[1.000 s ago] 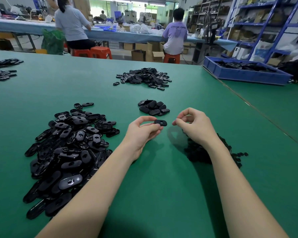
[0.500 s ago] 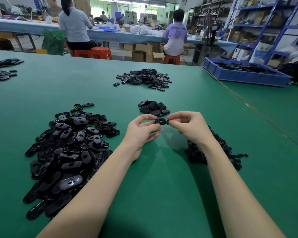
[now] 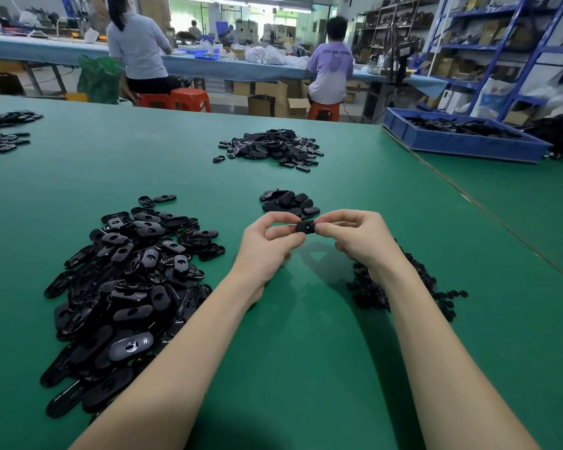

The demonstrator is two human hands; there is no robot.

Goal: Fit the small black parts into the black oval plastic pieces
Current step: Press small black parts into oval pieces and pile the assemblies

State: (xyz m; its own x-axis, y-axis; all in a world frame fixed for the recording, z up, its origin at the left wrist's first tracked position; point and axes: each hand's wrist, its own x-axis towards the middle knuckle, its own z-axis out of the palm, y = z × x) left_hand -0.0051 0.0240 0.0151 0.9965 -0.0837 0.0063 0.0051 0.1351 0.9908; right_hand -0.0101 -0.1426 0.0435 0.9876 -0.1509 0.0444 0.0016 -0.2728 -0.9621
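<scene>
A black oval plastic piece (image 3: 305, 227) is pinched between the fingertips of my left hand (image 3: 268, 246) and my right hand (image 3: 359, 240), held above the green table (image 3: 306, 336). Both hands touch it from opposite ends. Whether a small part sits between my right fingertips and the piece I cannot tell. A big pile of black oval pieces (image 3: 127, 287) lies to the left. A heap of small black parts (image 3: 413, 284) lies under my right wrist. A small stack of oval pieces (image 3: 288, 203) sits just beyond my hands.
Another pile of black pieces (image 3: 270, 147) lies farther back, more at the far left edge (image 3: 0, 141). A blue tray (image 3: 462, 141) of parts stands at the back right. A table seam (image 3: 468, 196) runs diagonally on the right. Two people sit at a far bench.
My right hand has moved left and met the oval piece held in my left hand; a second ago the hands were apart. The hands have stayed together since half a second ago.
</scene>
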